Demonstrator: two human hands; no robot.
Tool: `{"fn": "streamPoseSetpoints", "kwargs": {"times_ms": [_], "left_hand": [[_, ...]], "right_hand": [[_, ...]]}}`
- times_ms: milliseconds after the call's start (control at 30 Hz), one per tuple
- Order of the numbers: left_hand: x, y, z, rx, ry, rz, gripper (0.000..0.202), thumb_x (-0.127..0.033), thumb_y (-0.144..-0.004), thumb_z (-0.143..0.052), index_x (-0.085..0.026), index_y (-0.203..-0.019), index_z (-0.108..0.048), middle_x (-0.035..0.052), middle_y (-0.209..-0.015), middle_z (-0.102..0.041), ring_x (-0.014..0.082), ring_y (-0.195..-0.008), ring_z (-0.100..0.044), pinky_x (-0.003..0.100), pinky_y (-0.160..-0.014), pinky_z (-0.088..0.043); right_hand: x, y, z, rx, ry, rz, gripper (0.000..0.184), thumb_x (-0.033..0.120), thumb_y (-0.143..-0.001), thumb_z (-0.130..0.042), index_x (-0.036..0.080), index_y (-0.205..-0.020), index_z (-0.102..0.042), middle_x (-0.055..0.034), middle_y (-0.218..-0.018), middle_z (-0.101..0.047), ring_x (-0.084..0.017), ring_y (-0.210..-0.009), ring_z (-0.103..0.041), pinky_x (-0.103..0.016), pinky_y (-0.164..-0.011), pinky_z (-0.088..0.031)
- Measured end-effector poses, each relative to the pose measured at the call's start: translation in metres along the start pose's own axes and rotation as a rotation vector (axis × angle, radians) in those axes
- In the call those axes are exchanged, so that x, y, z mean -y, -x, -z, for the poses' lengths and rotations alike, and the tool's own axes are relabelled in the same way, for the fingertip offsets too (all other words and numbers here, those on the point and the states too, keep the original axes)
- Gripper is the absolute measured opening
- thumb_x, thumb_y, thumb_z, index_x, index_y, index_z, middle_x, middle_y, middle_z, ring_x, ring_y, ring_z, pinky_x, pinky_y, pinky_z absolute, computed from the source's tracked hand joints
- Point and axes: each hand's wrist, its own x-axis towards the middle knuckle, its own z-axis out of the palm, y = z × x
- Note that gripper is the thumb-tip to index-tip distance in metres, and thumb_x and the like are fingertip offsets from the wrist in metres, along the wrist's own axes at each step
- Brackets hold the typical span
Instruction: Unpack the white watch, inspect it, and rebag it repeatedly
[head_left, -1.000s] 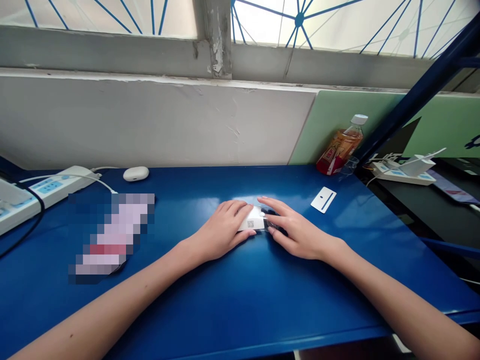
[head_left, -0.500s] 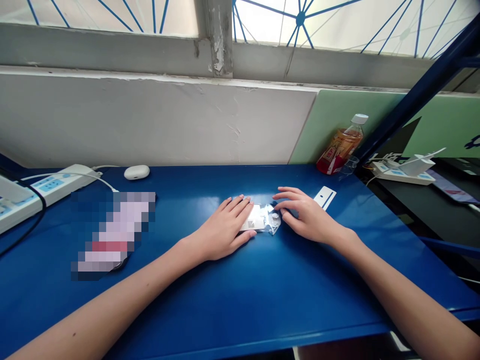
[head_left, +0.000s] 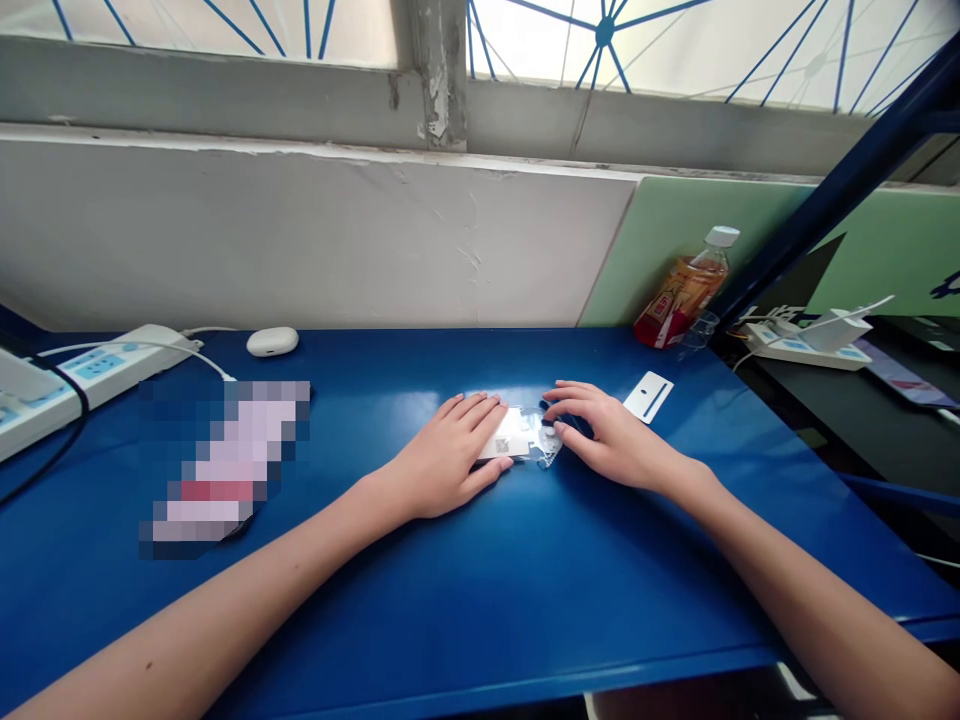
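Observation:
A small clear plastic packet [head_left: 534, 437] with a white label card [head_left: 510, 436] in it lies on the blue desk. My left hand [head_left: 453, 452] rests flat over the packet's left part, fingers stretched out, and hides that end. At the packet's right end is my right hand [head_left: 601, 425], its fingers bent and apart. The thumb and forefinger tips are at the packet's edge, beside a small round item inside that I cannot make out. A white card [head_left: 649, 397] with a dark stripe lies just beyond my right hand.
On the left are a blurred-out phone [head_left: 232, 470] on a white cable, a white earbud case [head_left: 272, 342] and a power strip [head_left: 101, 375]. A drink bottle [head_left: 682, 290] leans at the back right, near a blue metal post [head_left: 832, 190]. Another power strip [head_left: 810, 345] stands beyond.
My right hand has shifted slightly left, bringing its thumb closer to the packet's end. The left hand stays flat on the packet. More of the striped card shows.

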Motion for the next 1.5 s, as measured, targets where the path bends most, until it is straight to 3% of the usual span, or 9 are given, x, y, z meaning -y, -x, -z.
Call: {"fn": "streamPoseSetpoints", "kwargs": {"times_ms": [133,300,533,700,867,1000,1267,1400,1500], "left_hand": [[0.001,0.0,0.001,0.005,-0.013,-0.009,0.061,-0.049,-0.103,-0.036,-0.011,-0.151,-0.034,0.0169,-0.155,-0.04,0.0327,-0.146,-0.032,0.05,-0.118,-0.024],[-0.002,-0.001,0.003,0.005,-0.021,-0.075,0.056,-0.047,-0.105,-0.034,-0.011,-0.148,-0.037,0.0194,-0.148,-0.047,0.0344,-0.139,-0.04,0.051,-0.115,-0.028],[-0.007,0.0,0.002,-0.086,0.031,-0.107,0.052,-0.044,-0.105,-0.033,-0.014,-0.147,-0.037,0.0192,-0.141,-0.051,0.0338,-0.13,-0.047,0.052,-0.111,-0.034],[-0.004,0.001,-0.002,-0.093,0.03,-0.075,0.054,-0.045,-0.104,-0.034,-0.012,-0.147,-0.037,0.0198,-0.142,-0.051,0.0337,-0.131,-0.047,0.051,-0.112,-0.034],[-0.003,0.001,-0.003,-0.046,0.001,-0.028,0.06,-0.048,-0.103,-0.036,-0.011,-0.15,-0.034,0.0202,-0.15,-0.044,0.0356,-0.142,-0.036,0.053,-0.115,-0.028],[-0.004,0.001,-0.003,-0.016,0.011,-0.004,0.061,-0.049,-0.102,-0.038,-0.014,-0.152,-0.033,0.0186,-0.155,-0.04,0.0355,-0.146,-0.03,0.055,-0.116,-0.026],[-0.003,0.001,-0.004,-0.062,0.025,-0.007,0.059,-0.049,-0.102,-0.038,-0.013,-0.149,-0.037,0.0191,-0.15,-0.046,0.0347,-0.142,-0.038,0.056,-0.116,-0.028],[-0.003,0.001,-0.003,-0.027,-0.025,-0.005,0.059,-0.048,-0.103,-0.038,-0.014,-0.151,-0.036,0.0194,-0.151,-0.044,0.0364,-0.143,-0.036,0.057,-0.115,-0.027],[-0.004,0.001,-0.002,-0.012,-0.061,-0.012,0.058,-0.049,-0.103,-0.038,-0.018,-0.152,-0.035,0.0182,-0.153,-0.041,0.0377,-0.144,-0.032,0.058,-0.114,-0.027]], "right_hand": [[-0.003,0.001,-0.004,-0.032,0.065,-0.022,0.033,0.029,-0.094,-0.053,0.014,-0.12,-0.065,-0.0184,-0.135,-0.062,-0.036,-0.139,-0.045,-0.06,-0.111,-0.042],[-0.007,0.001,-0.006,0.032,0.055,-0.01,0.04,0.035,-0.099,-0.047,0.018,-0.132,-0.061,-0.0174,-0.143,-0.056,-0.036,-0.145,-0.036,-0.061,-0.113,-0.039],[-0.001,-0.001,-0.004,-0.014,-0.106,-0.03,0.024,0.032,-0.098,-0.05,0.022,-0.107,-0.071,-0.012,-0.139,-0.061,-0.033,-0.143,-0.041,-0.058,-0.112,-0.04],[0.0,-0.004,0.0,-0.052,-0.18,-0.082,0.025,0.033,-0.097,-0.051,0.023,-0.099,-0.073,-0.0091,-0.128,-0.069,-0.032,-0.136,-0.051,-0.055,-0.111,-0.043],[0.0,-0.004,0.002,-0.038,-0.178,-0.119,0.025,0.034,-0.097,-0.052,0.023,-0.092,-0.075,-0.007,-0.116,-0.074,-0.032,-0.13,-0.056,-0.055,-0.107,-0.047],[-0.001,-0.002,0.004,-0.009,-0.113,-0.092,0.023,0.034,-0.092,-0.06,0.023,-0.079,-0.074,-0.0088,-0.121,-0.072,-0.036,-0.135,-0.05,-0.06,-0.109,-0.043],[0.01,0.001,0.01,0.058,-0.192,-0.045,0.013,0.036,-0.087,-0.069,0.023,-0.09,-0.073,-0.0094,-0.13,-0.066,-0.034,-0.142,-0.042,-0.057,-0.111,-0.041],[0.012,0.001,0.004,0.012,-0.125,0.005,0.015,0.028,-0.089,-0.065,0.023,-0.078,-0.075,-0.0088,-0.125,-0.069,-0.035,-0.14,-0.044,-0.056,-0.11,-0.043],[0.014,0.001,-0.003,-0.064,-0.111,0.044,0.02,0.023,-0.092,-0.06,0.023,-0.081,-0.077,-0.0078,-0.119,-0.072,-0.034,-0.134,-0.051,-0.055,-0.106,-0.048]]}}
